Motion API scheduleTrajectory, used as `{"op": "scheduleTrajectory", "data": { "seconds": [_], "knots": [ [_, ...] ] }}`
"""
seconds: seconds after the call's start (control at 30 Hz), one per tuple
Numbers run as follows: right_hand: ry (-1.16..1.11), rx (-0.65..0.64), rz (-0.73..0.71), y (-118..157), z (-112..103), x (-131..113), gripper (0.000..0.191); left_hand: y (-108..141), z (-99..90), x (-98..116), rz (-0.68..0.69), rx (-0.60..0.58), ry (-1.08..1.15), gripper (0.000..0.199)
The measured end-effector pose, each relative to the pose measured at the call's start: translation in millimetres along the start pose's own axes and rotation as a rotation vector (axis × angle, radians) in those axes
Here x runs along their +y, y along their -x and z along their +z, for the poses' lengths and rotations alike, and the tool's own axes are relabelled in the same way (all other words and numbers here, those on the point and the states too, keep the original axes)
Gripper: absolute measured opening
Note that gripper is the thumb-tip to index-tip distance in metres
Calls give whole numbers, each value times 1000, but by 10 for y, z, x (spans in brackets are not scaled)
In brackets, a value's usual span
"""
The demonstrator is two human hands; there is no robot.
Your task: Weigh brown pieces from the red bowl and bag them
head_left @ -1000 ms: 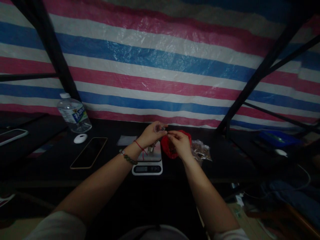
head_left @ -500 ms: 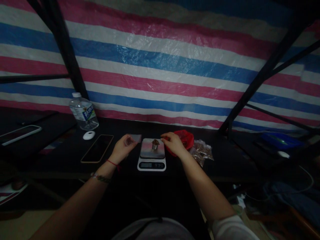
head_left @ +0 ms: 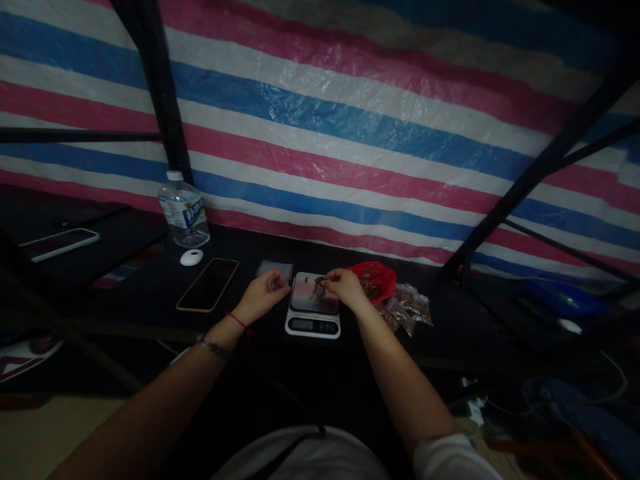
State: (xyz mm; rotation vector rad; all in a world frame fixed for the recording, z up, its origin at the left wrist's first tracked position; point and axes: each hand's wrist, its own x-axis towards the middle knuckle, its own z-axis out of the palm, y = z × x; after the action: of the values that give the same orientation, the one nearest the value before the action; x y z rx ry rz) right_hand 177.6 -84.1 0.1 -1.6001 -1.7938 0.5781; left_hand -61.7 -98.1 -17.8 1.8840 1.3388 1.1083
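Note:
A white kitchen scale (head_left: 313, 327) with a metal plate lies in the middle of the black table. On its plate stands a small metal cup (head_left: 319, 289) heaped with brown bits, and a few crumbs lie beside it. The fingers of my right hand (head_left: 344, 285) are closed on the cup's right side. Left of the scale, my left hand (head_left: 265, 293) holds a small clear plastic bag (head_left: 277, 285) between curled fingers. Behind that hand lies a stack of flat clear bags (head_left: 274, 269). A red bag (head_left: 383, 279) with brown contents sits behind my right hand.
Several filled clear bags (head_left: 413, 303) lie right of the red bag. To the left are a dark phone (head_left: 209, 285), a white oval case (head_left: 191, 257) and a clear bottle (head_left: 184, 215). Another phone (head_left: 63, 244) lies far left. Dark frame bars stand before a striped sheet (head_left: 320, 160).
My right hand has come in from the scale's right edge and taken hold of the metal cup. Crumbs now show on the plate. The whole view has shifted slightly.

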Motion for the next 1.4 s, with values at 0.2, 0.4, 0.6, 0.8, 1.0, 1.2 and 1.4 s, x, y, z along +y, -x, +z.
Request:
{"op": "scheduleTrajectory", "data": {
  "seconds": [0.2,0.4,0.6,0.8,1.0,1.2,1.4],
  "knots": [
    [-172,-19,19,-5,20,47,17,-12,5,-41,-37,-39,-21,27],
    [-264,12,24,-4,39,92,22,-155,82,-109,-15,-64,-86,24],
    [-407,83,9,-17,-50,174,24,-482,250,-36,26,-167,-236,25],
    [-354,187,95,-42,-437,456,26,-697,359,14,63,-286,-343,19],
    [329,195,55,-43,-662,690,14,-721,416,21,59,-306,-410,18],
    [309,-15,-267,209,-302,205,20,-716,362,86,48,-219,-405,15],
    [447,-149,-305,337,41,-16,23,-663,126,242,39,-6,-211,20]
  ]
}}
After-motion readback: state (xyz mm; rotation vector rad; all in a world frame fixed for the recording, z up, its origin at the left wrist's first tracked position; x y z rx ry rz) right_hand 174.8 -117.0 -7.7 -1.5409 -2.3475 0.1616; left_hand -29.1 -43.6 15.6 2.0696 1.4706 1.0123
